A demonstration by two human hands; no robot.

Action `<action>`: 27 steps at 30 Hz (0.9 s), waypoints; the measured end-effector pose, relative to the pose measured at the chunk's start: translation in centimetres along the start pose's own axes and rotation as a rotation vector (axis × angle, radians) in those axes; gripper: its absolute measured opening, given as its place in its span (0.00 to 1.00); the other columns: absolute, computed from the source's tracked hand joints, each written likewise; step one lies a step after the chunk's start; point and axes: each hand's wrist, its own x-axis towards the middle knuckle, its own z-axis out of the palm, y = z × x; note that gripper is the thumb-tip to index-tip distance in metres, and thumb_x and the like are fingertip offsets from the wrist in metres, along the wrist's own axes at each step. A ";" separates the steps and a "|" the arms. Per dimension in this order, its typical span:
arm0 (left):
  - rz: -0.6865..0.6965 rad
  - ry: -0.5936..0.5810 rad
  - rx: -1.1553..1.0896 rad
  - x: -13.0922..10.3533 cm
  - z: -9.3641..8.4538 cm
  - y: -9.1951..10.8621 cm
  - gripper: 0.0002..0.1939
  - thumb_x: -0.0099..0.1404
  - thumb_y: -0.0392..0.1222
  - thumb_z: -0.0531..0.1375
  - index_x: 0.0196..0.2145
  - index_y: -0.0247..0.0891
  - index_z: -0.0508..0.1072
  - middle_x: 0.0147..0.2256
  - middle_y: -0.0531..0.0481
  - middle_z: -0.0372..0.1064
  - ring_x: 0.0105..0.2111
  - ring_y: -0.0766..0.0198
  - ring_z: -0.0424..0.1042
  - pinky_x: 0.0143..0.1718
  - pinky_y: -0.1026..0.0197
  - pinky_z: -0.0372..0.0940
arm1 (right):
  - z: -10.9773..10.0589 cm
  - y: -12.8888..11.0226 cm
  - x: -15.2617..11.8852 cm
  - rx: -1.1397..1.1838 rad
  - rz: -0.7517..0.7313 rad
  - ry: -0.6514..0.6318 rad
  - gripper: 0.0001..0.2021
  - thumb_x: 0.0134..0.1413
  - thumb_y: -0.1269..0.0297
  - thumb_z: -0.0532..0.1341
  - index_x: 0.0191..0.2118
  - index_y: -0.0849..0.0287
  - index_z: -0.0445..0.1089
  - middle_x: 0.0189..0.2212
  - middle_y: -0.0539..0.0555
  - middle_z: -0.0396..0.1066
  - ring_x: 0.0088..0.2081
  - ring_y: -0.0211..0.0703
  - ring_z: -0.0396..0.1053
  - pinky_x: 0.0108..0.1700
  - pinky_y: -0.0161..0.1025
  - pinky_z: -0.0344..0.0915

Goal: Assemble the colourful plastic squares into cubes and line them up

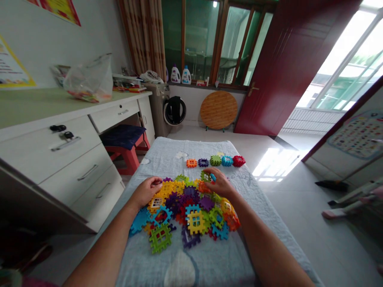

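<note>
A pile of colourful plastic building pieces (191,205) lies on the cloth-covered table. My left hand (147,192) rests at the pile's left edge, fingers curled against the yellow pieces (166,189); whether it grips one is unclear. At the pile's upper right is my right hand (219,182), its thumb and fingers closed near a small blue piece (213,177), beside a green window piece (205,175). Beyond the pile stands a row of joined pieces: orange (191,163), dark purple (203,162), green (215,160), blue (227,160) and red (239,161).
The blue-grey cloth (167,153) covers the table. On the left are a white desk (74,159) and a red stool (130,158) with a dark cover. A washing machine (160,107) and a round wooden board (219,109) stand at the back.
</note>
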 end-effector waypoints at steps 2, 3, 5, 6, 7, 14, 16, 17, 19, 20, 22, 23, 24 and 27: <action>-0.001 -0.001 -0.002 0.1 0.0 0.0 0.24 0.47 0.55 0.60 0.38 0.37 0.75 0.36 0.47 0.74 0.37 0.56 0.73 0.39 0.58 0.68 | -0.4 0.5 0.0 0.050 0.043 0.024 0.23 0.44 0.70 0.61 0.50 0.56 0.65 0.45 0.55 0.70 0.47 0.46 0.68 0.51 0.45 0.61; -0.004 -0.002 -0.008 0.1 -0.1 0.0 0.24 0.47 0.55 0.61 0.37 0.37 0.75 0.36 0.46 0.74 0.37 0.56 0.73 0.39 0.58 0.68 | -0.5 0.7 -0.1 0.068 0.060 0.028 0.25 0.44 0.69 0.61 0.52 0.56 0.64 0.46 0.55 0.70 0.47 0.46 0.68 0.51 0.45 0.62; -0.016 -0.009 -0.030 0.2 -0.1 0.0 0.24 0.46 0.55 0.61 0.37 0.36 0.74 0.35 0.46 0.74 0.37 0.56 0.73 0.38 0.57 0.68 | -0.4 1.0 -0.1 0.078 0.072 0.024 0.28 0.43 0.68 0.63 0.54 0.57 0.62 0.47 0.57 0.70 0.48 0.46 0.68 0.52 0.46 0.62; -0.025 -0.017 -0.046 0.2 -0.1 0.0 0.25 0.46 0.56 0.61 0.38 0.36 0.74 0.35 0.46 0.74 0.37 0.56 0.73 0.38 0.57 0.68 | -0.3 1.1 -0.2 0.072 0.071 0.015 0.30 0.43 0.68 0.63 0.55 0.57 0.61 0.48 0.57 0.70 0.49 0.47 0.68 0.53 0.47 0.61; -0.034 -0.025 -0.063 0.2 -0.1 0.0 0.25 0.46 0.56 0.61 0.38 0.35 0.74 0.35 0.46 0.74 0.36 0.56 0.73 0.37 0.57 0.68 | -0.1 1.1 -0.2 0.062 0.066 -0.001 0.32 0.42 0.68 0.64 0.57 0.58 0.59 0.49 0.58 0.69 0.50 0.48 0.67 0.53 0.48 0.61; -0.035 -0.044 -0.141 0.2 -0.1 -0.2 0.26 0.48 0.57 0.62 0.39 0.35 0.73 0.36 0.45 0.74 0.36 0.56 0.73 0.39 0.56 0.68 | -0.2 1.8 -0.3 0.051 0.059 -0.015 0.30 0.47 0.68 0.60 0.59 0.59 0.57 0.55 0.60 0.64 0.55 0.48 0.63 0.57 0.49 0.58; 0.014 0.019 -0.115 0.4 -0.4 -0.6 0.25 0.51 0.57 0.60 0.40 0.35 0.73 0.38 0.45 0.75 0.39 0.55 0.73 0.43 0.55 0.67 | -0.6 2.4 -0.5 0.023 0.110 0.048 0.26 0.49 0.69 0.58 0.56 0.57 0.60 0.52 0.58 0.67 0.51 0.46 0.66 0.54 0.48 0.61; 0.050 0.078 -0.074 0.5 -0.6 -0.8 0.24 0.54 0.56 0.58 0.41 0.36 0.73 0.40 0.45 0.74 0.41 0.55 0.72 0.45 0.55 0.66 | -0.8 2.6 -0.6 -0.003 0.132 0.065 0.24 0.49 0.68 0.58 0.54 0.57 0.62 0.50 0.58 0.69 0.50 0.47 0.67 0.53 0.49 0.61; 0.126 0.197 0.052 0.7 -0.9 -1.2 0.22 0.58 0.54 0.54 0.43 0.37 0.72 0.44 0.44 0.73 0.45 0.55 0.70 0.51 0.55 0.63 | -1.0 2.9 -0.7 -0.068 0.152 0.051 0.20 0.50 0.65 0.59 0.51 0.56 0.66 0.47 0.57 0.71 0.49 0.48 0.67 0.52 0.49 0.61; 0.155 0.231 0.119 0.9 -1.0 -1.4 0.22 0.59 0.53 0.52 0.44 0.37 0.72 0.46 0.44 0.72 0.48 0.55 0.69 0.53 0.55 0.61 | -1.1 2.9 -0.7 -0.100 0.148 0.022 0.19 0.50 0.63 0.60 0.50 0.57 0.67 0.46 0.57 0.71 0.48 0.49 0.67 0.52 0.49 0.61; 0.174 0.227 0.228 1.1 -1.0 -1.5 0.21 0.60 0.51 0.50 0.45 0.38 0.71 0.48 0.44 0.71 0.51 0.55 0.67 0.55 0.55 0.58 | -1.1 2.8 -0.7 -0.150 0.129 -0.055 0.16 0.50 0.63 0.60 0.47 0.57 0.69 0.43 0.57 0.72 0.47 0.50 0.66 0.50 0.48 0.61; 0.165 0.204 0.268 1.1 -0.9 -1.5 0.21 0.60 0.51 0.50 0.45 0.39 0.72 0.49 0.44 0.71 0.51 0.55 0.67 0.56 0.55 0.57 | -1.1 2.6 -0.7 -0.170 0.122 -0.088 0.14 0.50 0.65 0.59 0.45 0.57 0.70 0.43 0.56 0.72 0.47 0.50 0.66 0.50 0.47 0.60; 0.147 0.181 0.300 1.2 -0.8 -1.4 0.20 0.60 0.51 0.50 0.45 0.40 0.72 0.49 0.45 0.71 0.52 0.54 0.67 0.56 0.55 0.57 | -1.1 2.5 -0.6 -0.188 0.122 -0.110 0.13 0.49 0.67 0.59 0.43 0.57 0.71 0.42 0.56 0.72 0.46 0.50 0.66 0.50 0.46 0.60; 0.111 0.143 0.358 1.4 -0.3 -1.2 0.18 0.58 0.50 0.53 0.42 0.43 0.73 0.48 0.48 0.72 0.52 0.54 0.66 0.55 0.55 0.58 | -1.1 2.2 -0.6 -0.244 0.164 -0.120 0.14 0.45 0.73 0.58 0.40 0.57 0.72 0.41 0.55 0.72 0.45 0.49 0.65 0.49 0.45 0.58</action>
